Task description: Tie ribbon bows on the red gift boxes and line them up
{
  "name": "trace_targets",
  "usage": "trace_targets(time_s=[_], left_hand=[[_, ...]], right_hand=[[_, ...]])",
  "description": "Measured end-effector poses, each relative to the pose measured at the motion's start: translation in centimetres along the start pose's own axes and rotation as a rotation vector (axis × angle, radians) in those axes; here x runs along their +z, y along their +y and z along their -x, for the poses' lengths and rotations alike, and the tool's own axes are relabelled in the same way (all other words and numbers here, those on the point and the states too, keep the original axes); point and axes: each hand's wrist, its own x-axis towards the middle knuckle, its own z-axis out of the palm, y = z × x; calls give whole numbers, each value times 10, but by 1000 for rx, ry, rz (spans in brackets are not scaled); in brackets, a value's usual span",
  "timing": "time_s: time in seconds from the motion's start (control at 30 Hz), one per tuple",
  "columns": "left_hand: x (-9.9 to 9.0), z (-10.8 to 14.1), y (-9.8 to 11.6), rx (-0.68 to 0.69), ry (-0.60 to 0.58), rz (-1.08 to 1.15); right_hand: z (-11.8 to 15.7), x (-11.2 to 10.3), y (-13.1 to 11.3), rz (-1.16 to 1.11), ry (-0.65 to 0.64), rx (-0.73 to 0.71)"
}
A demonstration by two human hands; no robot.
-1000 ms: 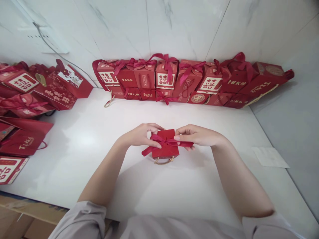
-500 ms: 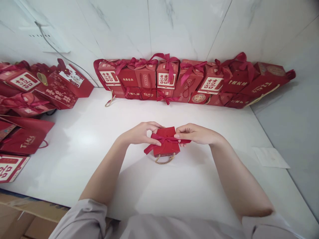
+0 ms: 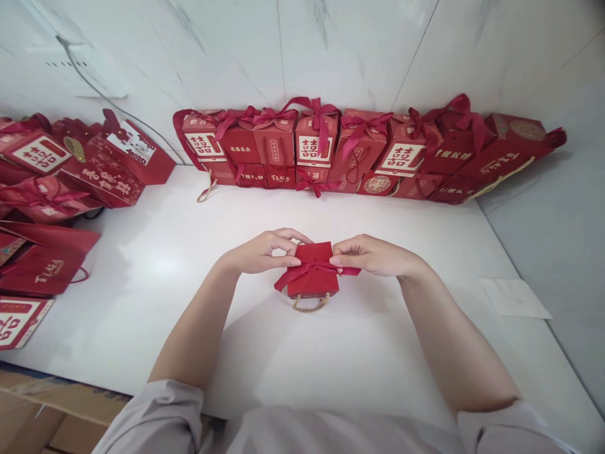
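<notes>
A small red gift box (image 3: 314,252) with a twisted gold cord handle (image 3: 309,308) on its near side rests on the white table in front of me. A dark red ribbon (image 3: 293,273) crosses its top, tied in a bow at the middle, with tails out to both sides. My right hand (image 3: 366,255) pinches the bow's right side between thumb and fingers. On the other side, my left hand (image 3: 267,251) has its thumb on the ribbon's left part, while its fingers curl to the box's far left edge, their tips partly hidden.
Along the tiled wall stands a row of red gift boxes (image 3: 316,151) with ribbons, stacked two high. More red boxes (image 3: 40,195) crowd the left end of the white table (image 3: 155,302). A white paper (image 3: 517,298) lies at the right; cardboard boxes (image 3: 70,435) sit below the table's left edge.
My left thumb has shifted up and left along the ribbon, from the box's near part to beside the bow. The right hand has hardly moved, still pinching the ribbon.
</notes>
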Motion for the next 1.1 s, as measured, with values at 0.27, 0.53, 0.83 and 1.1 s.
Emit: trace_targets(time_s=[0.27,0.53,0.83,1.1], left_hand=[[4,-1,3,-90,85,9],[31,-15,16,-192,255,-90],[34,-19,12,25,43,-128],[36,-17,12,-37,71,-69]], right_hand=[[1,1,-5,6,-26,13],[2,11,-16,221,323,-197],[-16,13,4,271,377,-305],[-6,9,-3,319,257,-198]])
